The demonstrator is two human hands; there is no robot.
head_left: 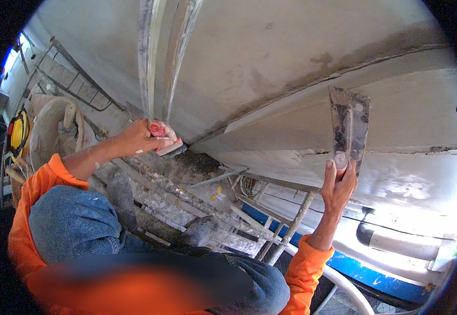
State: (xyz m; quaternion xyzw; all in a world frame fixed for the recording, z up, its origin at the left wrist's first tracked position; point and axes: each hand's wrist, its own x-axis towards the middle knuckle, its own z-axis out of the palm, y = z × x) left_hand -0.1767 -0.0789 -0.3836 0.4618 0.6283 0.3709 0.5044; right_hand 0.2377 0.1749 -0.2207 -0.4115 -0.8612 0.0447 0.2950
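Note:
My left hand (154, 137) is closed around a wide brush (172, 149) with red on its handle and dark bristles. The brush is beside the lower ends of two long pale strips (147, 58) that run up the plastered wall (249, 68). On the other side, my right hand (339, 181) grips the handle of a flat plastering trowel (350, 118). Its grey metal blade points upward, smeared with plaster, in front of the smoother ledge of the wall. Whether the blade touches that surface, I cannot tell.
Plaster-spattered scaffold planks (173, 186) lie below me. A metal ladder-like frame (76, 79), a dusty pale sack or tub (58, 126) and a yellow-and-black object (17, 134) stand at left. Metal tubes (294, 226) and a large pipe (404, 244) are at lower right.

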